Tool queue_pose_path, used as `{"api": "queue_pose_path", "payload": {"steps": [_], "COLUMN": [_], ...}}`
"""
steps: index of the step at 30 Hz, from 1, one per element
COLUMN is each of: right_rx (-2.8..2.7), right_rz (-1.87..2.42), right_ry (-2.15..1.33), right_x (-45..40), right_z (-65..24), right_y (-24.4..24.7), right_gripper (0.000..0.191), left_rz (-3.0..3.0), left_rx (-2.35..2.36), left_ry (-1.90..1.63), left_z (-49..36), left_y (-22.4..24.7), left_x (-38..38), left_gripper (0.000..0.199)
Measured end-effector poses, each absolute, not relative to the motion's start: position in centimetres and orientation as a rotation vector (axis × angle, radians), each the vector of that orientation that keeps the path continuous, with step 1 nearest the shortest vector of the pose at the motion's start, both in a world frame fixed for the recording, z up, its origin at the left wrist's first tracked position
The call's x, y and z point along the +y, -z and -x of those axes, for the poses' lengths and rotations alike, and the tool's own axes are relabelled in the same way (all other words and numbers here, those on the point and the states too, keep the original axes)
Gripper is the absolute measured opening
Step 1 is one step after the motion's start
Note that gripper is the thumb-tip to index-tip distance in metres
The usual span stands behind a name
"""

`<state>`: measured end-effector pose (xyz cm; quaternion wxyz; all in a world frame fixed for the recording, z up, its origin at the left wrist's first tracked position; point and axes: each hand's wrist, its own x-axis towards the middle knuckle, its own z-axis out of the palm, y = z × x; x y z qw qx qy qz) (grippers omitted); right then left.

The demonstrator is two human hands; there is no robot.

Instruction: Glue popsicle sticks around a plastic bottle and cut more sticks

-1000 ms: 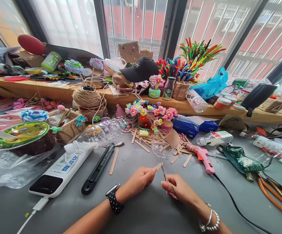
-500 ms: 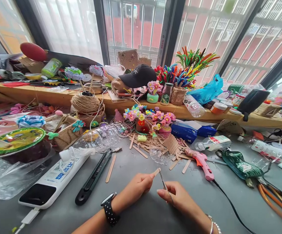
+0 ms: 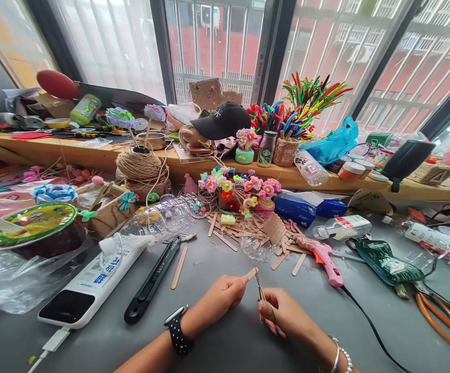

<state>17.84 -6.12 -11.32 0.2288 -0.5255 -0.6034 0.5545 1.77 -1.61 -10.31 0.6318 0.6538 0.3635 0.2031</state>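
Between thumb and fingers, my left hand [image 3: 225, 295] pinches a wooden craft stick [image 3: 252, 273], whose rounded end points up and to the right. My right hand [image 3: 281, 311] grips a pair of small metal scissors [image 3: 261, 290]; their tips meet the far end of the stick. The handle loops are mostly hidden by my fingers. Beyond both hands lies a pile of loose craft sticks [image 3: 225, 241], with a scalloped piece made of joined sticks [image 3: 275, 229] resting on it. One single stick [image 3: 179, 267] lies to the left.
A black utility knife [image 3: 153, 280] and a white device with a dark screen [image 3: 88, 285] lie left. On the right are a pink glue gun [image 3: 324, 261] with its black cord, a green pouch [image 3: 388, 261] and plastic bottles. Crochet flowers [image 3: 244, 189] stand behind the pile.
The fingers of my right hand have shifted on the scissors, the lower ones now showing below. The stick stays in my left hand. The whole view has moved slightly.
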Motion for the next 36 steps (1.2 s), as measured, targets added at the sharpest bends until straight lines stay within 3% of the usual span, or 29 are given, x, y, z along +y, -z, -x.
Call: {"api": "queue_pose_path", "payload": {"steps": [7, 15, 23, 30, 36], "right_rx": [-1.657, -1.594, -1.62, -1.651, -1.661], "right_rz": [1.49, 1.405, 1.466, 1.424, 1.511], "right_ry": [-1.377, -1.58, -1.33, -1.448, -1.322], "right_x": [-5.94, -5.89, -5.99, -6.06, -5.99], "right_z": [-17.61, -17.66, -17.72, -17.89, -17.73], "right_y": [10.82, 11.27, 11.19, 11.32, 10.68], "right_gripper": [0.052, 0.051, 0.051, 0.058, 0.053], "left_rz": [-1.512, -1.539, -1.508, -1.547, -1.558], "left_rx": [0.808, 0.847, 0.825, 0.852, 0.87], "left_ry": [-0.502, -0.465, -0.481, -0.449, -0.491], "left_z": [-1.72, -1.75, -1.98, -2.08, -1.95], "left_y": [10.58, 10.09, 10.08, 9.96, 10.02], "left_x": [-1.56, -1.81, -1.7, -1.76, -1.75], "left_gripper": [0.044, 0.043, 0.045, 0.045, 0.044]}}
